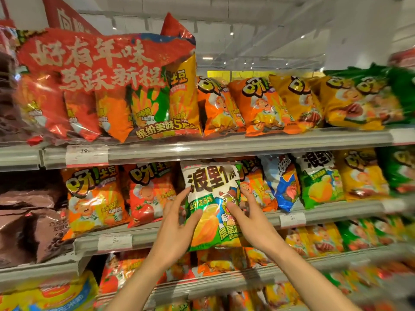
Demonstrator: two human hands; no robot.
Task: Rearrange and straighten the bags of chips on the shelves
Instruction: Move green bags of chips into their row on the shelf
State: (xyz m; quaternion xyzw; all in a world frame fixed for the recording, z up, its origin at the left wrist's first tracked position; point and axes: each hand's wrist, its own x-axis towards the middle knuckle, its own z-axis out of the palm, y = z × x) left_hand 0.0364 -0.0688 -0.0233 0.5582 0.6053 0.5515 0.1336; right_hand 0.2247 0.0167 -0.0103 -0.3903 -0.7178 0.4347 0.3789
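White and green, the chip bag [211, 205] stands upright at the front of the middle shelf [143, 237], between a red tomato bag [149, 194] and an orange bag [253, 187]. Both hands are on it — the left hand [177, 227] holds its left edge, fingers spread, thumb on the front; the right hand [249, 218] holds its right edge, thumb pressed on the front.
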